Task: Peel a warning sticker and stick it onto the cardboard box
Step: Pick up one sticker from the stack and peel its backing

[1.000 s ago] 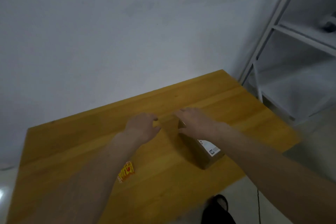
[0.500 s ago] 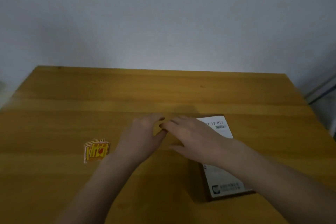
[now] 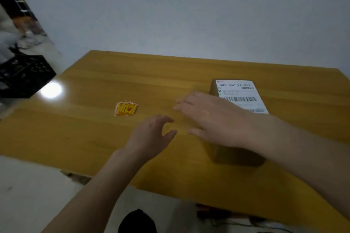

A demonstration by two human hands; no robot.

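Observation:
A brown cardboard box (image 3: 234, 154) with a white shipping label (image 3: 240, 94) on top lies on the right part of the wooden table (image 3: 94, 138). My right hand (image 3: 210, 117) hovers flat over the box's left side, fingers spread, holding nothing. My left hand (image 3: 151, 136) is just left of it above the bare table, fingers curled apart and empty. A small stack of yellow and red warning stickers (image 3: 126, 108) lies on the table to the left of both hands, untouched.
A black plastic crate (image 3: 22, 75) stands on the floor beyond the table's left edge. A bright light reflection (image 3: 51, 90) shows on the table's left corner. My dark shoe (image 3: 137, 221) is below the near table edge. A plain wall is behind.
The camera has swung left and the view has shifted. My two hands, which were touching over the box's left side, have drawn apart; the left hand has dropped back toward me.

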